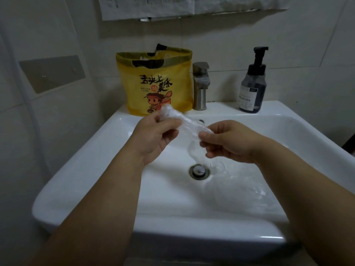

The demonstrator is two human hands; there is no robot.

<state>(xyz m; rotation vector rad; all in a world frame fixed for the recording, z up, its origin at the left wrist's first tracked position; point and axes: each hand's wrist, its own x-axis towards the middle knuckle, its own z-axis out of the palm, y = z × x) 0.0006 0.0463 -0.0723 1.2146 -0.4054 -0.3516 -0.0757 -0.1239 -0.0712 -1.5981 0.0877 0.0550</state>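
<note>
Over the white sink (99,150), both hands hold a crumpled piece of clear thin plastic (184,124), stretched between them. My left hand (155,137) pinches its upper left end, which bunches above the fingers. My right hand (228,143) pinches the lower right end between thumb and fingers. More clear plastic hangs down from the right hand and lies in the basin near the drain (198,170); I cannot tell if it is the same piece.
A yellow printed bag (155,81) stands on the sink's back ledge, left of the metal tap (200,85). A dark pump soap bottle (253,85) stands at the back right. Tiled walls close in behind and left.
</note>
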